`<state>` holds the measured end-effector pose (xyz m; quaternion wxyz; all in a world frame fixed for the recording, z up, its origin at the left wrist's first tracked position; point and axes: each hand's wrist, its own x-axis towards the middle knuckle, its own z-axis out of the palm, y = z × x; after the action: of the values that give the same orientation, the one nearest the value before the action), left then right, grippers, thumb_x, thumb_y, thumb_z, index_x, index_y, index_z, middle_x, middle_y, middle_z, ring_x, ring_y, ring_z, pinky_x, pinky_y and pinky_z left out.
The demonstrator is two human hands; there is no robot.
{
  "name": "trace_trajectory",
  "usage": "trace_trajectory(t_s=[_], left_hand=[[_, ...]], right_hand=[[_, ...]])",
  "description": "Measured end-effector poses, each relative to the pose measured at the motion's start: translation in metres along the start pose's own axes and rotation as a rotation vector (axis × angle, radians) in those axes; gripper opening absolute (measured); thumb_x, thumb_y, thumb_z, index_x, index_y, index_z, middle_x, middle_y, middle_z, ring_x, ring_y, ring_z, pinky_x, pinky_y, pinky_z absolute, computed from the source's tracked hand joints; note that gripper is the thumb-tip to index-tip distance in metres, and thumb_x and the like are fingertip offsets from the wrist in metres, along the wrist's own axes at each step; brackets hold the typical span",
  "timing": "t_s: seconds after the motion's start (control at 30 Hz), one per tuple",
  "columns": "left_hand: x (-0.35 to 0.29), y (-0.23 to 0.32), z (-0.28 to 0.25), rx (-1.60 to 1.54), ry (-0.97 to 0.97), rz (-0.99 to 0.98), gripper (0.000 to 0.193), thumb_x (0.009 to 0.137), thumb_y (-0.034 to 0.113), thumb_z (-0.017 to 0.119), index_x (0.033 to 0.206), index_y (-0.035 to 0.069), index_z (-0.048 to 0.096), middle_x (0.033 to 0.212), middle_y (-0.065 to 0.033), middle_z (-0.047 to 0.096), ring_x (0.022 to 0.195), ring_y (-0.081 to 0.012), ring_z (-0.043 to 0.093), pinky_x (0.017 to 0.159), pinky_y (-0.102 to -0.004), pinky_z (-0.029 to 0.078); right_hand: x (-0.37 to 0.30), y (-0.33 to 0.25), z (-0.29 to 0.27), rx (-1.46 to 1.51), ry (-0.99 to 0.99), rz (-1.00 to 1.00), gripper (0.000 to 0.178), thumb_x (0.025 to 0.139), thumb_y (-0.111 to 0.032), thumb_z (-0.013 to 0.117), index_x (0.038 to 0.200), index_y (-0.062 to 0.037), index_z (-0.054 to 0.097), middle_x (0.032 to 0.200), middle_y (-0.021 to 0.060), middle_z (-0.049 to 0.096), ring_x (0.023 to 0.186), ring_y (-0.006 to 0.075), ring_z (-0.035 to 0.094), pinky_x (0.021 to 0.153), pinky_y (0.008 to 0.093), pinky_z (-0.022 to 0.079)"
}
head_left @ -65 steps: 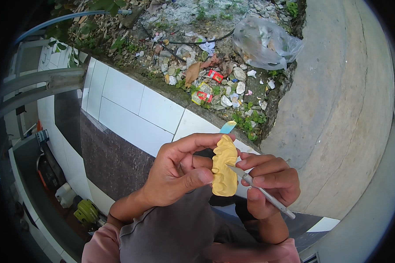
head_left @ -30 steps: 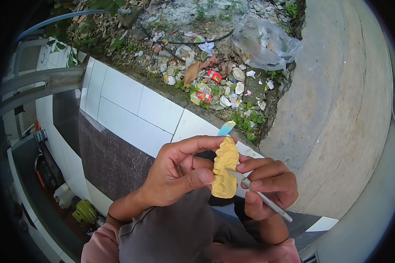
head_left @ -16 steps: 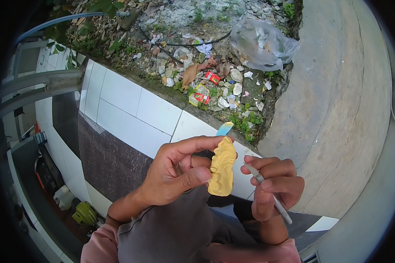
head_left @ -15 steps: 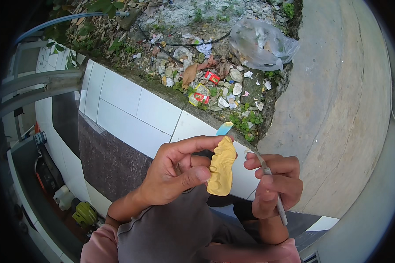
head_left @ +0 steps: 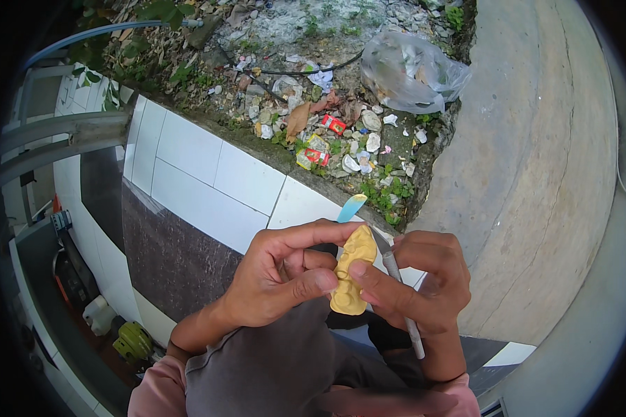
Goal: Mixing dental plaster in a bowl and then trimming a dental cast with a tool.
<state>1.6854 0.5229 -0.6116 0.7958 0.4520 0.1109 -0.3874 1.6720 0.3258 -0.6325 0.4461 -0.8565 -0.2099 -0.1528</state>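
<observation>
A lumpy yellow piece (head_left: 355,258), moulded like a dental cast with rounded bumps along it, stands upright between my hands. My left hand (head_left: 285,274) pinches it along its left side, index finger at the top and thumb lower down. My right hand (head_left: 424,278) has its thumb pressed on the front of the piece. The same hand grips a slim grey carving knife (head_left: 398,278), its blade end pointing up beside the piece's right edge. A light blue strip with a yellowish tip (head_left: 352,207) shows beyond my left index finger; whether I hold it cannot be seen.
Past white tiles (head_left: 195,181) and a dark tile (head_left: 174,236) lies rubble with litter and a clear plastic bag (head_left: 410,73). Concrete paving (head_left: 515,174) runs along the right. A green tool (head_left: 133,340) and a white bottle (head_left: 101,315) sit at lower left.
My right hand has moved left with the knife, and its thumb now rests on the yellow piece. The piece has turned and sunk slightly in my left hand.
</observation>
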Motion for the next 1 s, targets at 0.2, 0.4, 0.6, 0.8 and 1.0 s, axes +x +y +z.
trace_trajectory(t_s=[0.2, 0.4, 0.6, 0.8, 1.0], left_hand=[[0.005, -0.008, 0.0, -0.016, 0.015, 0.046, 0.064, 0.087, 0.026, 0.065, 0.132, -0.01, 0.038, 0.131, -0.0243, 0.048, 0.102, -0.0272, 0.063, 0.087, -0.0337, 0.051], [0.009, -0.009, 0.005, 0.055, -0.003, 0.103, 0.071, 0.087, 0.03, 0.065, 0.137, -0.009, 0.033, 0.12, -0.0219, 0.056, 0.099, -0.0258, 0.064, 0.086, -0.0324, 0.051], [0.011, -0.008, 0.005, 0.111, 0.045, 0.129, 0.075, 0.084, 0.039, 0.067, 0.135, -0.007, 0.037, 0.115, -0.0217, 0.06, 0.096, -0.0188, 0.064, 0.083, -0.0282, 0.051], [0.01, -0.006, 0.006, 0.094, 0.061, 0.103, 0.079, 0.081, 0.043, 0.068, 0.134, -0.007, 0.038, 0.113, -0.0203, 0.061, 0.097, -0.0158, 0.063, 0.082, -0.0259, 0.05], [0.01, -0.008, 0.007, 0.071, 0.084, 0.132, 0.079, 0.081, 0.043, 0.069, 0.133, -0.009, 0.039, 0.113, -0.0184, 0.061, 0.103, -0.015, 0.06, 0.083, -0.0252, 0.049]], right_hand=[[-0.008, 0.004, -0.005, 0.146, 0.079, 0.138, 0.033, 0.06, -0.026, 0.083, 0.091, -0.0182, 0.073, 0.082, 0.0012, 0.053, 0.074, 0.0205, 0.059, 0.061, 0.0305, 0.052], [-0.026, 0.021, -0.004, 0.007, 0.259, 0.302, 0.031, 0.09, -0.029, 0.061, 0.104, -0.0021, 0.065, 0.091, 0.014, 0.063, 0.078, 0.0207, 0.062, 0.068, 0.0307, 0.052], [-0.037, 0.033, 0.005, 0.196, 0.306, 0.676, 0.02, 0.095, -0.016, 0.055, 0.097, 0.0039, 0.057, 0.074, 0.012, 0.063, 0.061, 0.0158, 0.063, 0.059, 0.0256, 0.052], [-0.032, 0.033, 0.008, 0.101, 0.237, 0.635, 0.01, 0.091, -0.007, 0.058, 0.085, 0.001, 0.057, 0.064, 0.0063, 0.06, 0.052, 0.0083, 0.054, 0.047, 0.0192, 0.042], [-0.015, 0.017, 0.008, 0.276, 0.374, 0.752, 0.026, 0.093, -0.015, 0.058, 0.071, -0.0014, 0.056, 0.052, 0.0031, 0.053, 0.044, 0.0071, 0.05, 0.043, 0.019, 0.038]])
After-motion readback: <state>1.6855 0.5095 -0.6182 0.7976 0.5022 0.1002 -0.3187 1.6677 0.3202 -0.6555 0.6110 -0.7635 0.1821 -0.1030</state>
